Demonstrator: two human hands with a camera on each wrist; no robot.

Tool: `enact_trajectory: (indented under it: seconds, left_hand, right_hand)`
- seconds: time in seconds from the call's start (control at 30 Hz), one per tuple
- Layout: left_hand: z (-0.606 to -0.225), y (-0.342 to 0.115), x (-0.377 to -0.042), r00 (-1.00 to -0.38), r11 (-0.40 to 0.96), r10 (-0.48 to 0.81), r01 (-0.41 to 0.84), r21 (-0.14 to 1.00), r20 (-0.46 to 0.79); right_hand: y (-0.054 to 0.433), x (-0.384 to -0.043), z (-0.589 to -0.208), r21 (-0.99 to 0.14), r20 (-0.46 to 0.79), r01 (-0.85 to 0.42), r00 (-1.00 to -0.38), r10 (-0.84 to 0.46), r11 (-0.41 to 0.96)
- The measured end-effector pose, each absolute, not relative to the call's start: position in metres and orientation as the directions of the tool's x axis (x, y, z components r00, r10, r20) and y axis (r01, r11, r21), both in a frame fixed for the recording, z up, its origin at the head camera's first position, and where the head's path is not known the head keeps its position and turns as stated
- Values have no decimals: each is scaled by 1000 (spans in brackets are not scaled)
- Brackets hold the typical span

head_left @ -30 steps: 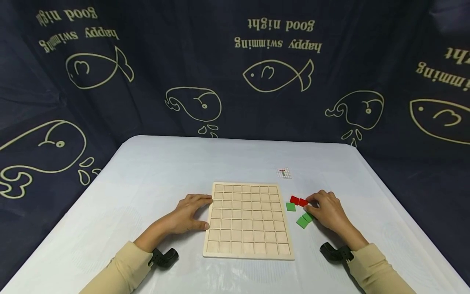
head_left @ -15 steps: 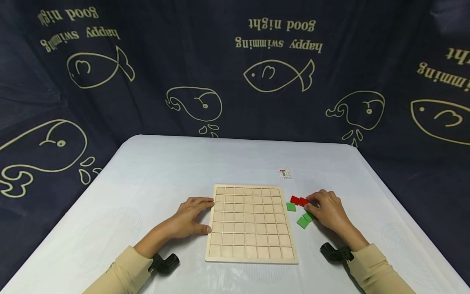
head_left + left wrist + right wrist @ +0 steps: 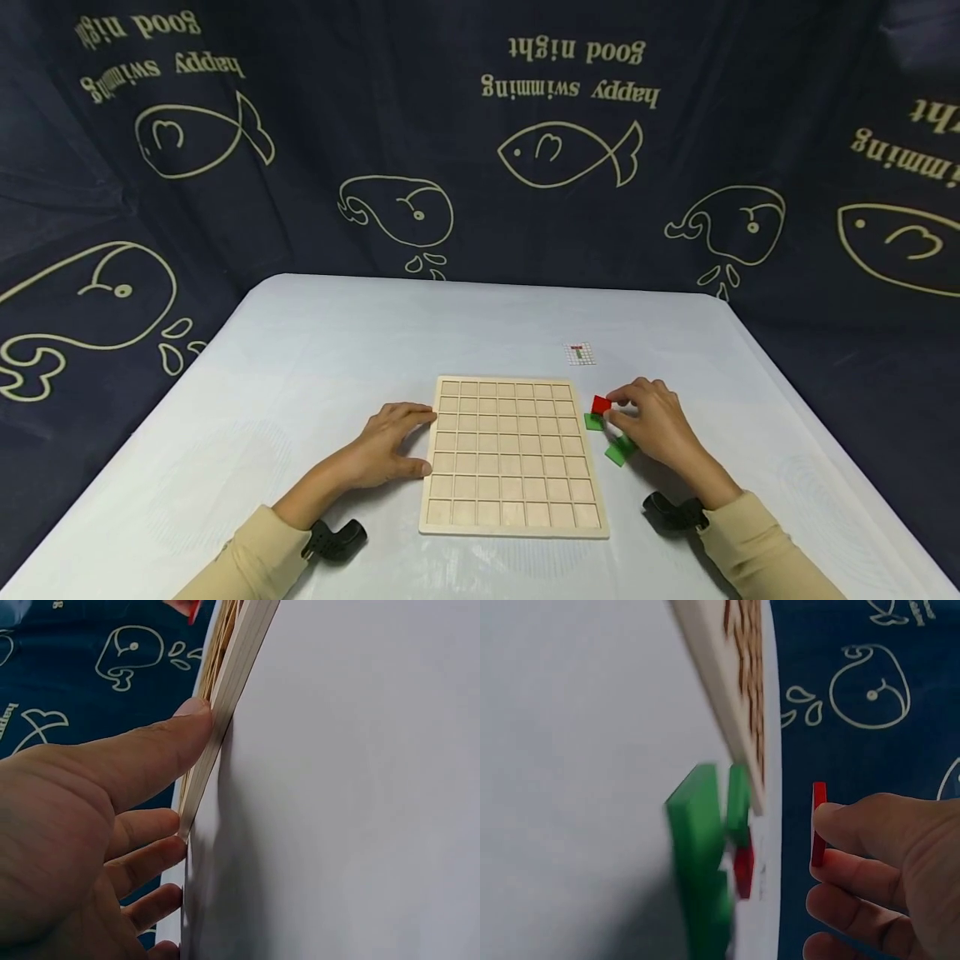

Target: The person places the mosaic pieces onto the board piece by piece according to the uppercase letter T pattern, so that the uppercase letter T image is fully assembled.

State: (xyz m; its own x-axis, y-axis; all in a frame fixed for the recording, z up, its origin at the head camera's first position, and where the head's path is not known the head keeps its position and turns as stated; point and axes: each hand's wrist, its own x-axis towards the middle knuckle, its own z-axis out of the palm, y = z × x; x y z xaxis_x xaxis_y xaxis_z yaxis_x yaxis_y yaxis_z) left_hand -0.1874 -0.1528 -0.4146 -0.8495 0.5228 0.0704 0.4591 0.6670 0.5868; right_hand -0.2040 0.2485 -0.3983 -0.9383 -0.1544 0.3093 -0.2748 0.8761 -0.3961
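My left hand (image 3: pixel 386 446) touches the left edge of a pale wooden grid board (image 3: pixel 513 457), with thumb and fingers spread along its side. Between thumb and fingertips, my right hand (image 3: pixel 651 421) pinches a red square tile (image 3: pixel 818 825), raised off the table to the right of the board. Another red tile (image 3: pixel 744 862) lies on the table in the right wrist view. A green tile (image 3: pixel 593 422) lies close to the board's right edge. Under the right hand are further green tiles (image 3: pixel 616 454), partly overlapped by its shadow.
A small card (image 3: pixel 580 354) printed with a grid and a red-and-green T shape lies beyond the board's far right corner. The white table (image 3: pixel 337 350) ends at a dark curtain (image 3: pixel 300 217) with fish and whale drawings.
My right hand has lifted the right-hand red tile and moved slightly left toward the board. Over the second, the board has shifted a little toward me and right, the left hand staying on its edge.
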Motion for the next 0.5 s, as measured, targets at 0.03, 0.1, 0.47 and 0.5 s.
enact_trajectory:
  seconds: [0.03,0.1,0.47,0.5]
  left_hand:
    - [-415,-153,-187,-850,663,521,455,594,70]
    - [-415,-153,-187,-853,658,517,450,604,72]
    - [-417,-154,-187,-849,645,520,466,605,100]
    - [-417,-154,-187,-848,645,521,468,604,101]
  right_hand:
    - [246,-204,-397,-397,312,-281,-937,-159,874]
    - [242,-205,-395,-400,320,-299,-931,-174,866]
    - [215,-211,-387,-400,324,-372,-912,-251,837]
    - [213,-212,-386,-402,323,-377,-911,-256,834]
